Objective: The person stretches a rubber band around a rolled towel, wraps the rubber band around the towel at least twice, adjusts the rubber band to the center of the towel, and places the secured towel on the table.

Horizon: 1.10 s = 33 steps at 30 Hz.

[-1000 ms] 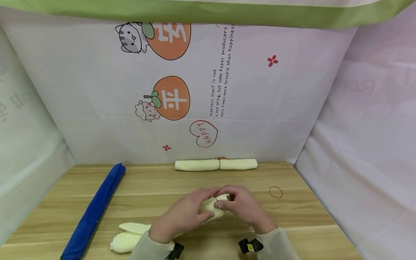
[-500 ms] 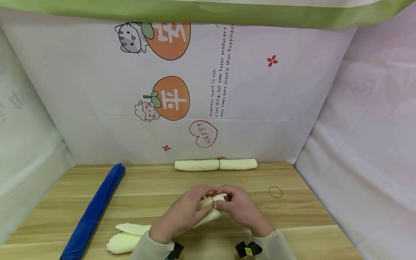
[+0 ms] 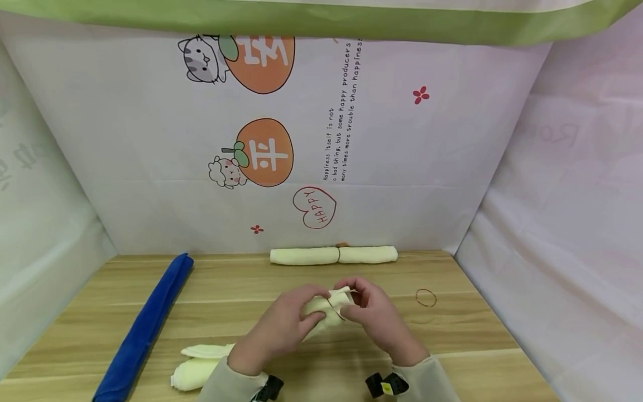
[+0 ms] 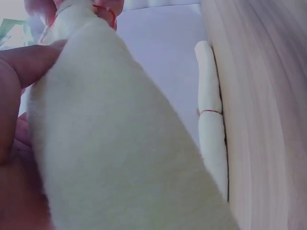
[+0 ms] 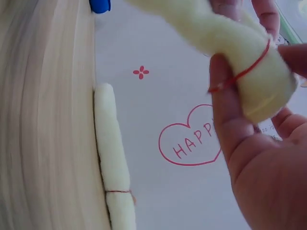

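Note:
A pale yellow rolled towel (image 3: pixel 196 371) runs under my left forearm, its far end raised between both hands. My left hand (image 3: pixel 283 321) grips the roll near that end, thumb on the near side and fingers over the far side. Around the towel's end goes a thin red rubber band (image 5: pixel 252 68). Curled about the same end, my right hand (image 3: pixel 379 321) holds the towel just beyond the band. In the right wrist view the band crosses over a right-hand digit (image 5: pixel 223 98). The sleeve and left hand hide the roll's middle.
Against the back wall lies another pale yellow rolled towel (image 3: pixel 306 255), banded at its middle. A blue rolled cloth (image 3: pixel 145 326) slants along the left of the wooden table (image 3: pixel 477 346). One loose red rubber band (image 3: pixel 426 297) lies at right. Printed white sheets enclose the table.
Both hands have lifted the towel's end slightly and tilted it. The right fingers have shifted from pinching at the band to around the towel's end, with the band now lying across the roll.

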Motion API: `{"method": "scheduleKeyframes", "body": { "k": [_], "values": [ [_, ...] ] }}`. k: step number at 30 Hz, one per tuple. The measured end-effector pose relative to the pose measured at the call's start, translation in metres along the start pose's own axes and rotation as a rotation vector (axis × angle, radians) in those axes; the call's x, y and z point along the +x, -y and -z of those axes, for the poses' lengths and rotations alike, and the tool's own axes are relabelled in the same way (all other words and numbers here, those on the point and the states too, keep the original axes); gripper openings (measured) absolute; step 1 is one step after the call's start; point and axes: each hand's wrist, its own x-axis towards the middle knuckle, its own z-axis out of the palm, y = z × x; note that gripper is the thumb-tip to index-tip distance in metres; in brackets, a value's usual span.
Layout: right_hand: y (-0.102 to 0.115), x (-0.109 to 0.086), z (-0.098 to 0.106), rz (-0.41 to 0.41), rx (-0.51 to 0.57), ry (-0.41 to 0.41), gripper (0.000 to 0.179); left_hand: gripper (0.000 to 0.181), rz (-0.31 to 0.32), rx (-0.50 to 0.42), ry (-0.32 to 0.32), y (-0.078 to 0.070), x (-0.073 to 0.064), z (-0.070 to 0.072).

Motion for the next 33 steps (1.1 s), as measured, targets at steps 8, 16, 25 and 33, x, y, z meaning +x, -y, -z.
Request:
{"method": "scheduleKeyframes", "body": {
  "k": [8, 16, 25, 33],
  "values": [
    [0.004, -0.001, -0.003, 0.101, 0.023, 0.075, 0.05, 0.026, 0.089, -0.195, -0.135, -0.002, -0.001, 0.011],
    [0.0, -0.002, -0.006, 0.126, -0.16, 0.091, 0.028, 0.026, 0.143, -0.388, -0.33, -0.004, -0.001, 0.021],
    [-0.011, 0.0, -0.01, 0.209, -0.189, 0.38, 0.035, 0.021, 0.228, -0.524, -0.51, 0.002, 0.0, 0.031],
    [0.019, -0.009, -0.041, 0.954, -0.535, 0.456, 0.015, 0.018, 0.227, -0.634, -0.484, 0.005, 0.006, 0.016]
  ]
}}
